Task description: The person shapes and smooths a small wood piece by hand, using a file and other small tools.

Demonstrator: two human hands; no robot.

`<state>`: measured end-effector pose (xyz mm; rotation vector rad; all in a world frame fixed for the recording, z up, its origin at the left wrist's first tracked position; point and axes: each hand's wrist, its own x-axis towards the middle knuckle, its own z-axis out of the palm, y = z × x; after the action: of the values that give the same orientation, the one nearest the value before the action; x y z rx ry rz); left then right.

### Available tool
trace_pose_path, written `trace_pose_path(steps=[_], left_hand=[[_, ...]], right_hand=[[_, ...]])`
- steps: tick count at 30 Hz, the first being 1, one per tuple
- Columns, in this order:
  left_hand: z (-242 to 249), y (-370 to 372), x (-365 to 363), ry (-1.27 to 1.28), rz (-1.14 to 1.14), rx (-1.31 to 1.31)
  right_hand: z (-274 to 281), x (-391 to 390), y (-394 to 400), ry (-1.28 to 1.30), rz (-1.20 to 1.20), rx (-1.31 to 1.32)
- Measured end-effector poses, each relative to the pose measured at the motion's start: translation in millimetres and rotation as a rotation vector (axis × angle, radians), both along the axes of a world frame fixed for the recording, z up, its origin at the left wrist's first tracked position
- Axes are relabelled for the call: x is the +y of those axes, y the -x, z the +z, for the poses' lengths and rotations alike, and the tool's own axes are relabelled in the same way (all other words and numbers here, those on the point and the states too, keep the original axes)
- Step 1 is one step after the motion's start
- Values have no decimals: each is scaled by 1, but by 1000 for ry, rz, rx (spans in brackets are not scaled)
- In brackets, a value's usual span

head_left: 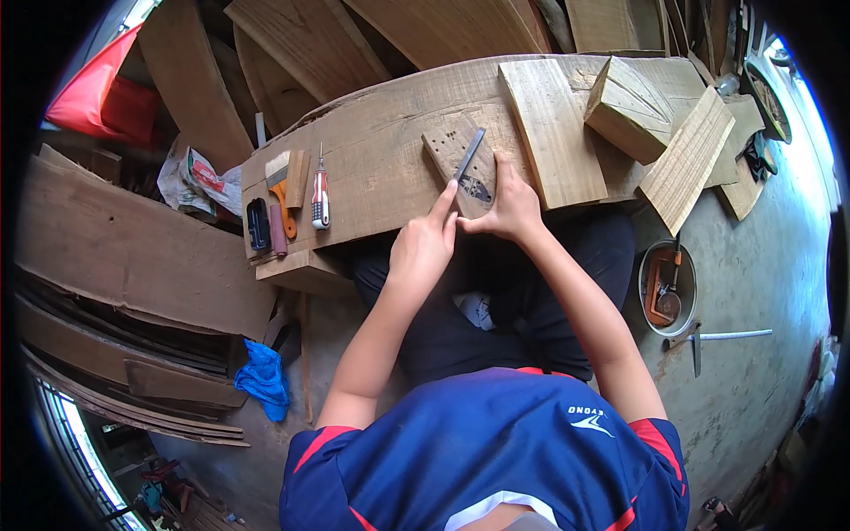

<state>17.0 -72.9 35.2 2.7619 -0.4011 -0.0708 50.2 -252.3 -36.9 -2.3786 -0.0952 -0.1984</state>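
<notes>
A small wooden block (450, 152) with dark holes and a dark carved patch lies on the wooden bench (381, 133). Across it rests a narrow dark metal tool (471, 152), slanting up to the right. My left hand (425, 239) has its index finger stretched out onto the tool's lower end, the thumb near the block's bottom edge; its other fingers look curled. My right hand (512, 202) is spread at the block's lower right, with the thumb at the bottom edge and fingers along the right side.
On the bench's left are a brush (279, 181), a red-and-white screwdriver (320, 199) and a black object (258, 223). To the right lie a plank (553, 133), a thick block (630, 111) and another board (686, 159). A bucket (645, 292) with tools stands on the floor.
</notes>
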Motion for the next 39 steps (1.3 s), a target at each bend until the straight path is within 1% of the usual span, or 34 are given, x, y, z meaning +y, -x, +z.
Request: trace_pose_path(steps=[2, 6, 8, 13, 21, 25, 28, 31, 34, 39], left_hand=[[0, 17, 15, -19, 12, -6], [7, 31, 28, -33, 42, 38], [5, 24, 23, -42, 42, 9], [-4, -7, 14, -29, 34, -24], [10, 31, 24, -38, 50, 59], [15, 30, 18, -19, 63, 88], [7, 16, 16, -17, 29, 29], [4, -7, 4, -21, 32, 15], [3, -13, 4, -24, 20, 2], [14, 16, 17, -32, 49, 47]], right_hand=[[-6, 1, 1, 15, -20, -107], [-7, 0, 1, 20, -2, -123], [-9, 0, 0, 22, 2, -145], [-2, 2, 3, 18, -14, -54], [-1, 4, 4, 39, -30, -48], [3, 5, 4, 25, -38, 2], [3, 3, 3, 42, -46, 23], [1, 4, 3, 48, -48, 3], [0, 4, 3, 41, -56, -8], [2, 5, 4, 36, -47, -13]])
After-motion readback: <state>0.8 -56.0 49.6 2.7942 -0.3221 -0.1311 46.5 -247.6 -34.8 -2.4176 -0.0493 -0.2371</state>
